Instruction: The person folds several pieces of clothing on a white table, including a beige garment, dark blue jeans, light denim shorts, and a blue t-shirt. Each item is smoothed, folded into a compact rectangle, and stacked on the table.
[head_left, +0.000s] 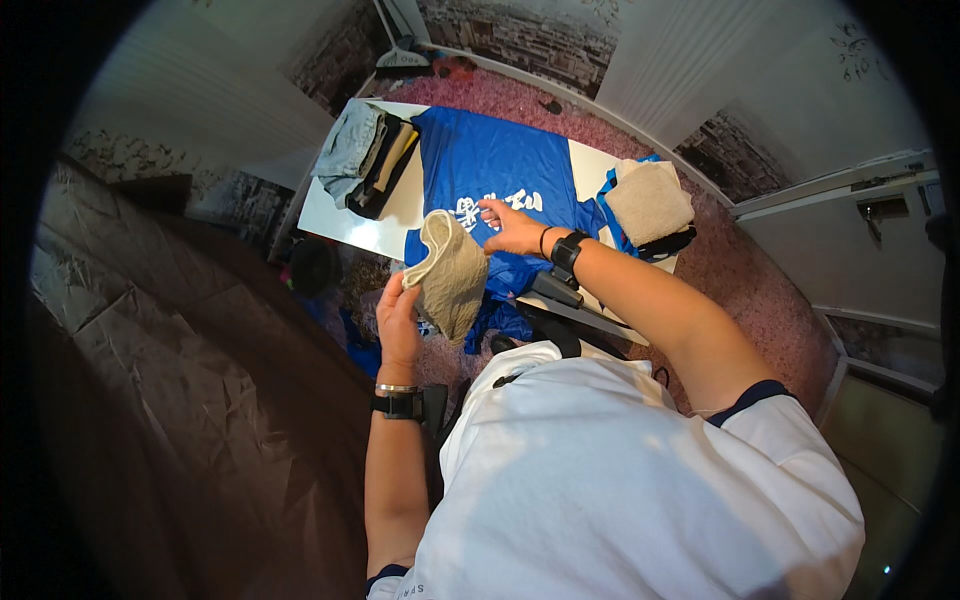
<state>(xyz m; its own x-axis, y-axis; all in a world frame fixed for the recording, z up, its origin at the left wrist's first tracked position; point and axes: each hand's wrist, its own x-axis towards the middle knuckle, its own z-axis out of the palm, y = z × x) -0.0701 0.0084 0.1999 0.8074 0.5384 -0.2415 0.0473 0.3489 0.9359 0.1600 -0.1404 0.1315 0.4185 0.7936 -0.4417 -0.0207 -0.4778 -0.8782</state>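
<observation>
A beige towelling cloth (454, 285) hangs in the air before me, partly folded over, its pale hem curling at the top. My left hand (398, 319) pinches its left edge between thumb and fingers. Just right of the cloth is my right hand (514, 229), fingers spread; whether its thumb touches the fabric I cannot tell. Behind both hands a blue shirt (495, 154) with white lettering lies spread across the white table (360, 232). Its lower end is partly hidden by the cloth and my right hand.
Folded clothes (367, 157) are stacked at the table's left end. Another pile, topped by a folded beige towel (650, 202), sits at the right. Brown sheeting (187, 360) covers a large form on my left. A broom (403, 58) stands beyond the table on pink carpet.
</observation>
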